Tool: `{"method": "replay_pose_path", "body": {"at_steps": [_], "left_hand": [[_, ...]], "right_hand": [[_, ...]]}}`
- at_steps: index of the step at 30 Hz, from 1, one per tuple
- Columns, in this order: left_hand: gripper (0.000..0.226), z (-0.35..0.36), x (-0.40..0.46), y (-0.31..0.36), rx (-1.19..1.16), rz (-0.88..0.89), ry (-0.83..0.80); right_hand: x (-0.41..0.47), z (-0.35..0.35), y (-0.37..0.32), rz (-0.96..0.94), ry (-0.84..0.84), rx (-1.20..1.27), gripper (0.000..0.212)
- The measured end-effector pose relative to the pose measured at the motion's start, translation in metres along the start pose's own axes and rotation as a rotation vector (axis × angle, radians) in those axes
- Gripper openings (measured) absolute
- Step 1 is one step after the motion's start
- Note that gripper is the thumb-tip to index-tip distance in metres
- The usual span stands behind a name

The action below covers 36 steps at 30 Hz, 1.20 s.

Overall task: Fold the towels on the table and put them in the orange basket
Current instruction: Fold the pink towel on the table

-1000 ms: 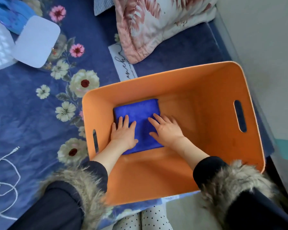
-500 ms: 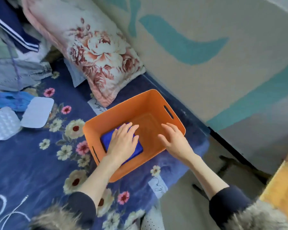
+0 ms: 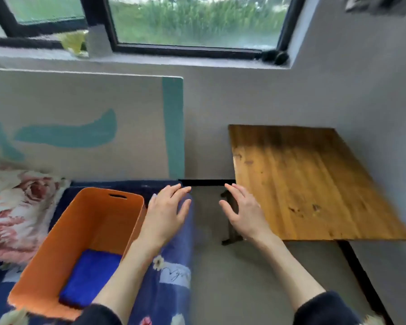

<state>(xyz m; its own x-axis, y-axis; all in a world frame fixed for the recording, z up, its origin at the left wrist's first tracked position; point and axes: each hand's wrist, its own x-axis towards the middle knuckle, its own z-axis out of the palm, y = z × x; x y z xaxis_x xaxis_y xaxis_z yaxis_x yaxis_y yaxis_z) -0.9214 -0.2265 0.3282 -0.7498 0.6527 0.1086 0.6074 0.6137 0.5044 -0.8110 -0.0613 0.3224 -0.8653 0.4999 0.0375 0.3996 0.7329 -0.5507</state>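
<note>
- A floral pillow (image 3: pixel 17 207) is lying at 9 o'clock on a dark blue flowered bedspread (image 3: pixel 174 266).
- An orange basket (image 3: pixel 56 254) is sitting on the bedspread at 7 o'clock, with one folded blue towel (image 3: pixel 89 277) lying flat in its near end.
- The left hand (image 3: pixel 164 214) is hovering just right of the basket's rim, fingers spread and relaxed, holding nothing. A second ago both hands were pressing that towel down inside the basket; now both are out of it.
- The right hand (image 3: pixel 242 212) is floating at the centre, open and empty too, reaching toward the table's near corner.
- A wooden table (image 3: pixel 302 184) is standing at 3 o'clock. The view has swung up from the basket to take it in, and no towel is showing on its top.
- That suggests the last towel is already put away and the task is likely finished, though any towel outside the view cannot be ruled out.
- A grey floor (image 3: pixel 232 277) is running between bed and table.
- A cream panel with teal strokes (image 3: pixel 80 127) is leaning behind the bed at 10 o'clock.
- A black-framed window (image 3: pixel 192 24) is showing blurred greenery at 12 o'clock.
</note>
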Motion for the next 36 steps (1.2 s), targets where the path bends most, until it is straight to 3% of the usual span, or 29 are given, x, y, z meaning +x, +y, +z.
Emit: {"method": "replay_pose_path", "body": {"at_steps": [10,22,28,36], "left_hand": [[0.034,0.08,-0.036,0.204,-0.077,0.577,-0.193],[0.033,0.171,-0.272,0.415,-0.228,1.065,-0.506],[0.034,0.212,-0.384,0.476,-0.239,1.237,-0.694],[0.035,0.286,-0.46,0.54,-0.135,1.354,-0.905]], "right_hand": [[-0.189,-0.127,0.126,0.431,0.347,0.01,0.051],[-0.529,-0.176,0.182,0.88,0.695,-0.075,0.049],[-0.669,-0.175,0.191,1.104,0.807,-0.102,0.048],[-0.761,-0.167,0.238,1.276,0.865,-0.006,0.042]]}}
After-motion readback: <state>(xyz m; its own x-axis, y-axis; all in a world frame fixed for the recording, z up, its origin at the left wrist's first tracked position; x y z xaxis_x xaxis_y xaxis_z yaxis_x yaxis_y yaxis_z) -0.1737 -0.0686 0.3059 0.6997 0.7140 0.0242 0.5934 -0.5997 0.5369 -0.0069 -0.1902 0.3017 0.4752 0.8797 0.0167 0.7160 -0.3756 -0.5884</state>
